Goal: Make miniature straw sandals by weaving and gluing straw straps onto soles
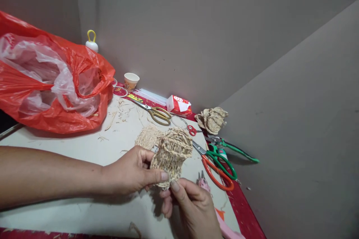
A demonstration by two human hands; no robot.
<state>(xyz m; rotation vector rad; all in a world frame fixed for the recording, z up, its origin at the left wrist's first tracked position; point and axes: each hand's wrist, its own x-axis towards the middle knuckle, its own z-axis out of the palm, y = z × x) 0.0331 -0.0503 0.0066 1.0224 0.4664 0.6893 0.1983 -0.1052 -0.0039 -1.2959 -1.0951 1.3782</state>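
A woven piece of twisted straw cord (pixel 171 157), with a loose upper edge, is held up over the white board. My left hand (pixel 134 170) grips its left side, thumb across the front near the bottom. At its lower edge my right hand (pixel 187 205) pinches with thumb and fingers; whether a strand is between the tips is too small to tell. Just behind lies a flat, paler woven piece (pixel 146 137), partly covered by the held one. Close to my right hand lie pink-handled pliers (pixel 203 183), partly hidden by the hand.
A large red plastic bag (pixel 92 115) stands at left. Along the back are a paper cup (pixel 131 82), gold-handled scissors (pixel 159 115) and a tissue pack (pixel 178 105). At right lie small red scissors (pixel 192 130), orange-and-green-handled scissors (pixel 217 171), green cutters (pixel 238 150) and a woven bundle (pixel 211 119). Grey walls rise behind.
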